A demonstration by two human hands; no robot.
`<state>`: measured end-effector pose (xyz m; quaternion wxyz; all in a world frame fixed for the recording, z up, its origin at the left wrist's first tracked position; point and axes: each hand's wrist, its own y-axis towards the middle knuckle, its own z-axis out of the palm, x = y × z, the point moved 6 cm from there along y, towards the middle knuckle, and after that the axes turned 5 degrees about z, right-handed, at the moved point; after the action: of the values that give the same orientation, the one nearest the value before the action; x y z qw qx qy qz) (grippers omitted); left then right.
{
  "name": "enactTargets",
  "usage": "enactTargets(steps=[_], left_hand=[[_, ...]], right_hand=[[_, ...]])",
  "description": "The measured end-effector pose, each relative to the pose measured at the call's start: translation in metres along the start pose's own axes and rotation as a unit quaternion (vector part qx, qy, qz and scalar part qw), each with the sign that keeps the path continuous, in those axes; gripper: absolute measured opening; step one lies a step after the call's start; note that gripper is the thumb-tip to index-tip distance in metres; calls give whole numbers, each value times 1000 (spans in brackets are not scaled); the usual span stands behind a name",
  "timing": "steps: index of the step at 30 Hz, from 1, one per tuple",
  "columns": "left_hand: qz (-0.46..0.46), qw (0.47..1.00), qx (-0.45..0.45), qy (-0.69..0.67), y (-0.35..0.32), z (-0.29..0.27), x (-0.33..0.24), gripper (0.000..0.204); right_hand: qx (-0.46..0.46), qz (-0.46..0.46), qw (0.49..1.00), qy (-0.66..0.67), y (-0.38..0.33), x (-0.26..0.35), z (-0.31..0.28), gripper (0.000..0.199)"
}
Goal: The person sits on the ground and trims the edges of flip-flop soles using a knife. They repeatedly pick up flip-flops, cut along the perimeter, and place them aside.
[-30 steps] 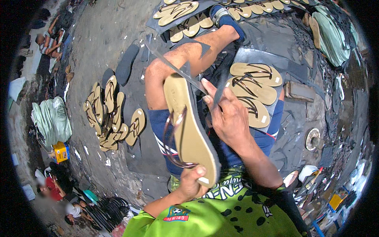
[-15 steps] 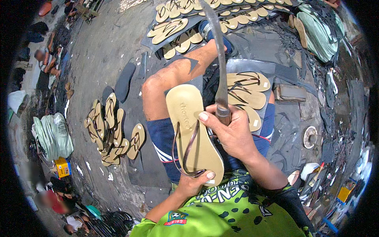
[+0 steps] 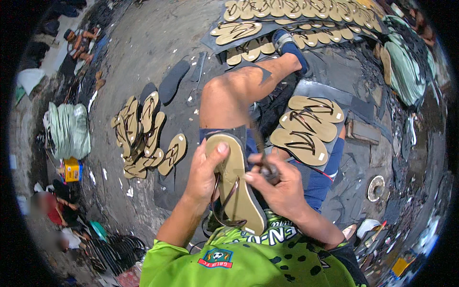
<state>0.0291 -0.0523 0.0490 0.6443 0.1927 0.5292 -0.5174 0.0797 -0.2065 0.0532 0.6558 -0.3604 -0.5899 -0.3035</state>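
Note:
A tan flip-flop (image 3: 241, 198) with dark, glossy straps lies above my lap, toe end away from me. My left hand (image 3: 203, 167) grips its front half from the left, thumb pressed on the footbed. Dark sheet material shows past the toe. My right hand (image 3: 284, 189) is closed round the handle of a knife (image 3: 269, 173), close by the sole's right edge. Motion blurs the blade, so I cannot tell whether it touches the sole. Several finished-looking tan flip-flops (image 3: 311, 125) rest on a grey sheet over my right leg.
A heap of tan flip-flops (image 3: 138, 134) lies on the ground at the left, near a dark sole (image 3: 174, 81). Rows of flip-flops (image 3: 287, 9) stand at the far side. Pale green sacks (image 3: 69, 129) sit left, a block (image 3: 363, 131) right. Other people sit at the far left.
My left hand has moved from the heel to the front of the flip-flop. The knife, earlier raised with its blade pointing away, has come down beside the sole's edge. The view has shifted.

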Motion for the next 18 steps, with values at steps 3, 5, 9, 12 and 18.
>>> enactTargets(steps=[3,5,9,12,18], left_hand=[[-62,995,13,-83,1,-17,20,36],[-98,987,48,-120,0,-26,42,44],[-141,974,52,-167,0,-21,67,43],[-146,974,63,-163,2,-19,72,45],[-167,971,105,-138,16,-1,54,50]], right_hand=[[-59,-123,980,-145,-9,-2,-18,41],[-13,-146,955,-256,-25,-27,-26,46],[-12,-121,933,-340,-60,-54,-39,52],[-53,-109,911,-393,-63,-54,-51,52],[19,-48,931,-360,-11,-18,-51,50]])
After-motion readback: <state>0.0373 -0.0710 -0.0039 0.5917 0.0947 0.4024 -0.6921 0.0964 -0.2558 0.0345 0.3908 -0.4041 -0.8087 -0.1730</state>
